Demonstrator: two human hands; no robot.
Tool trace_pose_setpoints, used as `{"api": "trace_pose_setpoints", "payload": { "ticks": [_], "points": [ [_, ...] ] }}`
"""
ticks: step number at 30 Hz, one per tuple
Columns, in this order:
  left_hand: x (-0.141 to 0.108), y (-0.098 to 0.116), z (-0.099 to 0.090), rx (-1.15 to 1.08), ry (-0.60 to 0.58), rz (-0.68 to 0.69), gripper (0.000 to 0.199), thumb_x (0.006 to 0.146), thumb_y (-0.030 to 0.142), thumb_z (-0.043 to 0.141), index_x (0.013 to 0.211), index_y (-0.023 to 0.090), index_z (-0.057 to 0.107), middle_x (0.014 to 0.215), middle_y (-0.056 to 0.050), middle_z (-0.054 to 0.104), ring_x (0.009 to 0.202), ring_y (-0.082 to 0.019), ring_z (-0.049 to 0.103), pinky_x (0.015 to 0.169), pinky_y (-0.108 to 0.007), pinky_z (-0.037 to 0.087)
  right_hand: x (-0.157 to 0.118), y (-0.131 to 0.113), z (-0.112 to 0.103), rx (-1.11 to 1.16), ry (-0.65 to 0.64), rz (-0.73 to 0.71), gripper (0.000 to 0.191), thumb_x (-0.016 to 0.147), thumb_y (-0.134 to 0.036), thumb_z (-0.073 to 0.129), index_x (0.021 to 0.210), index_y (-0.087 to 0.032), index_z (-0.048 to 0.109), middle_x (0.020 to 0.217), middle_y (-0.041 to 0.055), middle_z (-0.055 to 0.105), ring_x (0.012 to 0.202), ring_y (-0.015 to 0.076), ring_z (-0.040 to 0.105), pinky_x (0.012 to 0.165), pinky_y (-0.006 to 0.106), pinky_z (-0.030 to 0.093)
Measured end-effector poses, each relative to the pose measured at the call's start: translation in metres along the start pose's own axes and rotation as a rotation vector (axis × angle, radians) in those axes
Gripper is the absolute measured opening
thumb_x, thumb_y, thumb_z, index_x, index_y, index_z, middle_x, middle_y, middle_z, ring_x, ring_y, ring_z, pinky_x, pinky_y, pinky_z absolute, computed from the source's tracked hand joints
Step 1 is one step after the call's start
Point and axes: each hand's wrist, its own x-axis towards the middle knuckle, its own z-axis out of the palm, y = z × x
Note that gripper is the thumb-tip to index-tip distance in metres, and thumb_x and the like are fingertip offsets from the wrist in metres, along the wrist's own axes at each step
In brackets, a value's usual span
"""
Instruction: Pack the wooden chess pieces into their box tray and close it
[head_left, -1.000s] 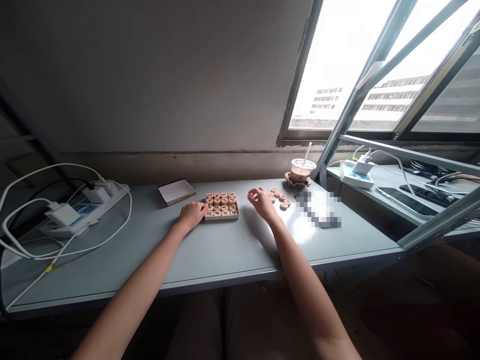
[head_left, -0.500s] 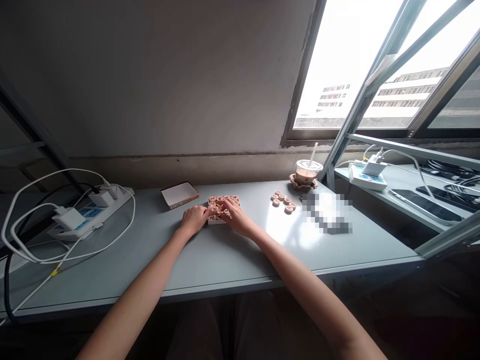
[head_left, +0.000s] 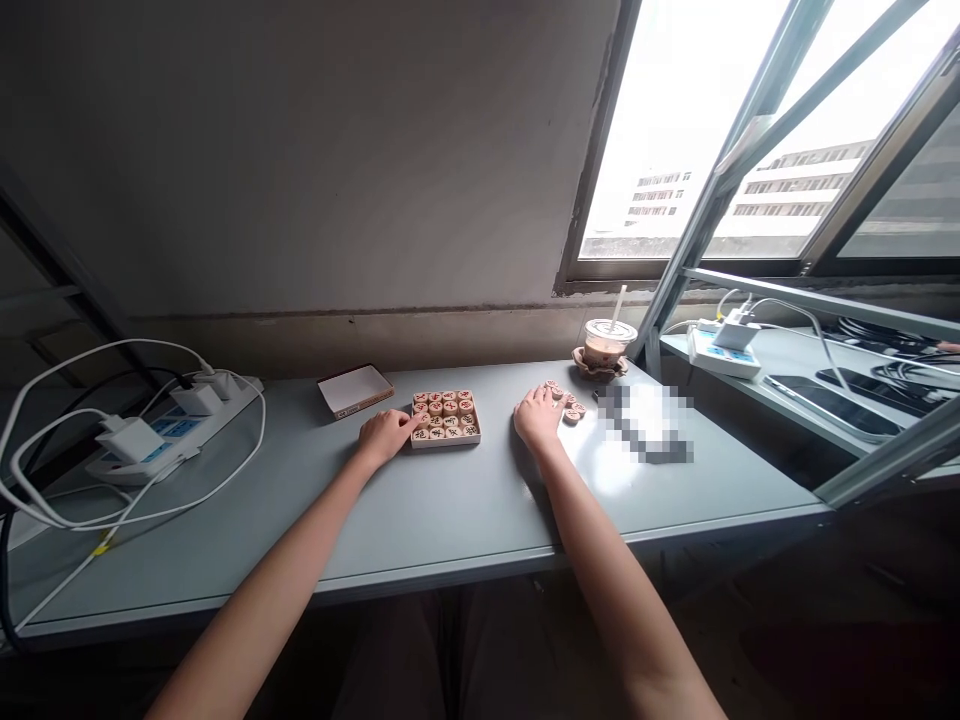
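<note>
A shallow box (head_left: 448, 443) full of round wooden pieces with red and black characters lies on the grey table. My left hand (head_left: 386, 436) rests at the box's left side, its fingertips touching the edge and a piece there; whether it grips anything is too small to tell. Farther right, my right hand (head_left: 537, 415) is over the left part of a loose group of red-marked pieces (head_left: 574, 411), fingers reaching forward onto them. Its fingertips are partly hidden among the pieces. An open box lid (head_left: 355, 388) lies behind my left hand.
A cup with a straw (head_left: 606, 343) stands in a cardboard holder at the back right, near a blurred object (head_left: 651, 425). At the left are a power strip (head_left: 176, 428) and looped white cables. A metal frame (head_left: 697, 220) rises at the right.
My right hand has left the box and moved right to the loose pieces, uncovering the rows in the box. My left hand has stayed at the box's left side.
</note>
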Motion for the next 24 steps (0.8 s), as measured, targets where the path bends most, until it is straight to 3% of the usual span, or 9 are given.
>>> {"api": "trace_pose_setpoints", "payload": {
  "ticks": [4,9,13,17,22,24],
  "points": [
    [0.000,-0.001,-0.001,-0.011,0.013,0.013,0.046,0.085,0.054,0.035,0.082,0.023,0.070,0.086,-0.007,0.069,0.082,-0.023,0.060,0.059,-0.025,0.032,-0.007,-0.004,-0.004,0.072,0.077,-0.167,0.042,0.083,-0.006,0.031,0.113,-0.012,0.060,0.118,0.0174,0.057,0.111,0.0285,0.048,0.103,0.051,0.015],
    [0.001,-0.003,0.000,-0.010,0.006,0.025,0.046,0.085,0.052,0.035,0.081,0.023,0.070,0.085,-0.007,0.069,0.081,-0.023,0.060,0.058,-0.025,0.032,-0.009,-0.009,-0.007,0.202,0.104,-0.277,0.036,0.086,-0.008,0.033,0.105,-0.015,0.063,0.109,0.0149,0.057,0.099,0.0239,0.051,0.084,0.035,0.035],
    [0.000,-0.004,0.000,-0.008,0.015,0.044,0.048,0.086,0.053,0.034,0.083,0.023,0.071,0.086,-0.007,0.070,0.079,-0.022,0.060,0.057,-0.025,0.032,-0.007,-0.008,-0.008,0.251,0.092,-0.259,0.027,0.090,-0.016,0.038,0.091,-0.013,0.065,0.098,0.0143,0.059,0.089,0.0222,0.052,0.077,0.031,0.035],
    [-0.001,-0.003,-0.001,0.001,0.001,0.041,0.046,0.086,0.051,0.035,0.083,0.023,0.071,0.086,-0.006,0.070,0.079,-0.021,0.060,0.057,-0.024,0.031,-0.012,-0.015,-0.014,0.328,0.162,-0.293,0.023,0.091,-0.032,0.045,0.094,-0.020,0.065,0.099,0.0084,0.060,0.095,0.0218,0.051,0.079,0.031,0.033],
    [-0.001,-0.002,-0.001,-0.008,0.004,0.043,0.049,0.085,0.055,0.036,0.081,0.021,0.071,0.083,-0.007,0.070,0.075,-0.021,0.060,0.057,-0.024,0.031,-0.028,-0.042,-0.018,0.561,0.156,-0.628,0.029,0.091,-0.044,0.044,0.104,-0.026,0.062,0.101,0.0029,0.062,0.080,0.0136,0.056,0.073,0.026,0.034],
    [-0.001,-0.003,0.000,-0.009,0.007,0.047,0.049,0.085,0.056,0.036,0.080,0.022,0.070,0.083,-0.006,0.070,0.075,-0.021,0.060,0.057,-0.024,0.031,-0.035,-0.053,-0.018,0.541,0.167,-0.708,0.026,0.091,-0.042,0.045,0.103,-0.026,0.063,0.102,0.0029,0.064,0.085,0.0148,0.057,0.075,0.028,0.032]
  ]
}}
